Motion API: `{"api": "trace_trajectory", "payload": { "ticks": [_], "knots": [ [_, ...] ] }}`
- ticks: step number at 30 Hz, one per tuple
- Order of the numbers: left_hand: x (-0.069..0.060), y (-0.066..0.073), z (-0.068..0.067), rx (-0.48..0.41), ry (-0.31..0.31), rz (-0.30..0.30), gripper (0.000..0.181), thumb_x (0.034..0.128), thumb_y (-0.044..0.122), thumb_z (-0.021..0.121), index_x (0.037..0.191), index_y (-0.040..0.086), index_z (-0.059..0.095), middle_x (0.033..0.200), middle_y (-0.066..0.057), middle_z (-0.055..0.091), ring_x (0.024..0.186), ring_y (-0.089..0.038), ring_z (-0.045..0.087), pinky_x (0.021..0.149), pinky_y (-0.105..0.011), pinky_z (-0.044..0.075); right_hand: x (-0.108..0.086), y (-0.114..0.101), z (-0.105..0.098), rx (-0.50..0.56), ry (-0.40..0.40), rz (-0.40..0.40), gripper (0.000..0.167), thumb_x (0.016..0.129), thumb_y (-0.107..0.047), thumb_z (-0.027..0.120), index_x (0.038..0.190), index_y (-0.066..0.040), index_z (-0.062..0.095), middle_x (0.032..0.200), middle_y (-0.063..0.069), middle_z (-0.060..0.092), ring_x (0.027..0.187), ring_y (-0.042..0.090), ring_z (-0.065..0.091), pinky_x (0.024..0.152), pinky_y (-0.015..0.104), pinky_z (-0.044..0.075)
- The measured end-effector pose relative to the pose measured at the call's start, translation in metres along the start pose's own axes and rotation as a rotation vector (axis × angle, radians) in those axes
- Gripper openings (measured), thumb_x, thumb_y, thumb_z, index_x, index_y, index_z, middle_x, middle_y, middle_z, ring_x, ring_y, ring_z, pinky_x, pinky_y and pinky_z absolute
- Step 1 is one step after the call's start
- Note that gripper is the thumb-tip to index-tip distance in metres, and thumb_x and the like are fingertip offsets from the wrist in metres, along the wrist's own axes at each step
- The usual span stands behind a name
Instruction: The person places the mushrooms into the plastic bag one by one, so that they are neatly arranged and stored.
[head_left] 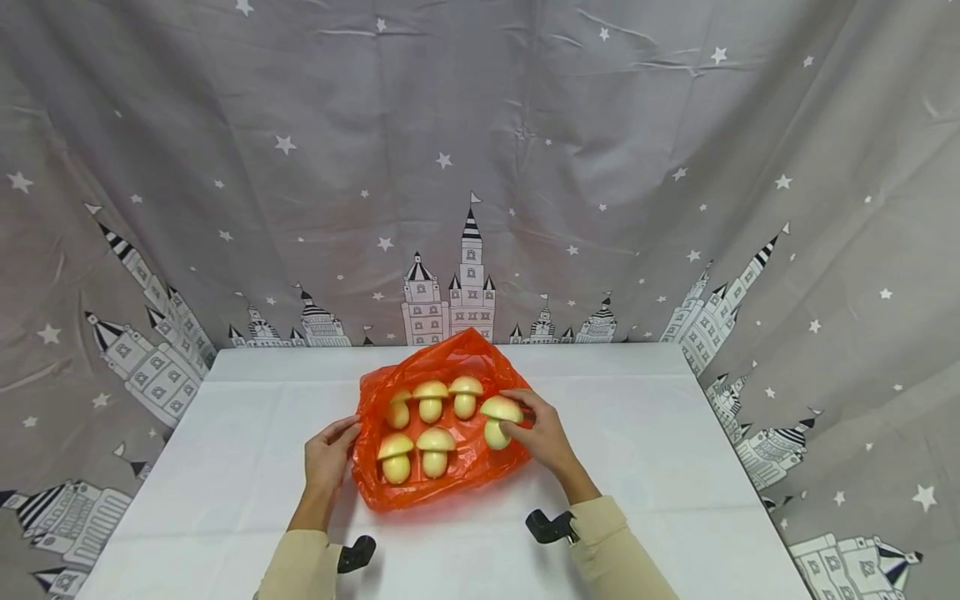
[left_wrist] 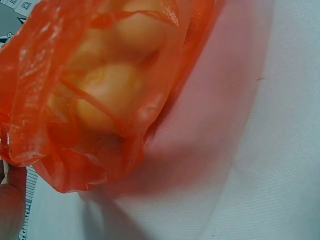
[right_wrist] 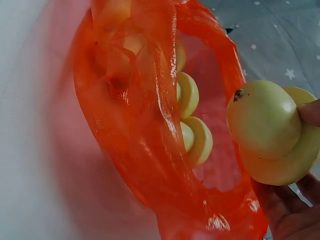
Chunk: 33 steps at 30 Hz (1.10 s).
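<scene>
A red plastic bag (head_left: 472, 475) lies on its side with its mouth spread wide. Inside it rest several pale yellow mushrooms (head_left: 433, 440) with rounded caps and thick stems, in two rough rows. My left hand (head_left: 327, 454) pinches the bag's left rim; in the left wrist view only a thumb (left_wrist: 12, 202) shows beside the red plastic (left_wrist: 100, 165). At the bag's right side, my right hand (head_left: 546, 433) grips one mushroom (head_left: 501, 410) between thumb and fingers. The right wrist view shows that mushroom (right_wrist: 265, 120) held just outside the bag's edge, its stem end toward the camera.
A white table (head_left: 645, 433) carries the bag near its far middle. Behind it hangs a grey curtain (head_left: 480, 108) printed with stars and castles. A black wrist mount (head_left: 550, 527) juts from the right sleeve, and another (head_left: 356, 553) from the left.
</scene>
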<state>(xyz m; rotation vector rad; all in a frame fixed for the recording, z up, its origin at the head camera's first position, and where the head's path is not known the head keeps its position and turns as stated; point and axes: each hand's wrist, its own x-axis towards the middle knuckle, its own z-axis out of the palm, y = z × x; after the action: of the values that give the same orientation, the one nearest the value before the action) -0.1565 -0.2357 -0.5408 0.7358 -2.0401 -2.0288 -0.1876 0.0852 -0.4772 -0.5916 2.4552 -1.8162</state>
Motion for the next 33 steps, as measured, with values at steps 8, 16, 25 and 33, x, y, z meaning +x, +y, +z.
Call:
{"api": "trace_trajectory", "payload": {
  "ticks": [8, 16, 25, 33],
  "knots": [
    [0.001, -0.001, 0.000, -0.003, 0.008, -0.003, 0.038, 0.0956, 0.019, 0.061, 0.124, -0.006, 0.059, 0.095, 0.010, 0.064, 0.080, 0.002, 0.061, 0.074, -0.012, 0.051, 0.016, 0.033, 0.016, -0.074, -0.034, -0.018, 0.042, 0.082, 0.002, 0.069, 0.123, 0.003, 0.060, 0.118, 0.016, 0.061, 0.100, 0.027, 0.058, 0.085, 0.032, 0.050],
    [0.002, -0.001, 0.001, 0.000, 0.012, 0.002, 0.036, 0.0962, 0.018, 0.060, 0.123, -0.006, 0.060, 0.095, 0.010, 0.064, 0.081, 0.002, 0.060, 0.074, -0.012, 0.051, 0.020, 0.036, 0.026, -0.159, -0.092, 0.020, 0.044, 0.085, -0.005, 0.063, 0.128, 0.001, 0.056, 0.123, 0.016, 0.059, 0.104, 0.029, 0.057, 0.086, 0.039, 0.051],
    [0.001, -0.002, 0.001, 0.002, 0.021, -0.001, 0.035, 0.0965, 0.019, 0.060, 0.124, -0.004, 0.060, 0.094, 0.011, 0.063, 0.081, 0.002, 0.061, 0.074, -0.012, 0.051, 0.022, 0.036, 0.037, -0.211, -0.169, 0.072, 0.042, 0.086, -0.003, 0.063, 0.127, -0.001, 0.056, 0.126, 0.016, 0.056, 0.115, 0.032, 0.053, 0.099, 0.048, 0.044],
    [0.001, -0.002, 0.001, -0.001, 0.014, -0.003, 0.037, 0.0966, 0.021, 0.060, 0.124, -0.003, 0.060, 0.095, 0.011, 0.063, 0.082, 0.001, 0.061, 0.076, -0.012, 0.051, 0.024, 0.041, 0.046, -0.243, -0.165, 0.128, 0.039, 0.085, -0.001, 0.064, 0.124, -0.001, 0.059, 0.125, 0.016, 0.058, 0.116, 0.032, 0.053, 0.101, 0.049, 0.043]
  ]
}}
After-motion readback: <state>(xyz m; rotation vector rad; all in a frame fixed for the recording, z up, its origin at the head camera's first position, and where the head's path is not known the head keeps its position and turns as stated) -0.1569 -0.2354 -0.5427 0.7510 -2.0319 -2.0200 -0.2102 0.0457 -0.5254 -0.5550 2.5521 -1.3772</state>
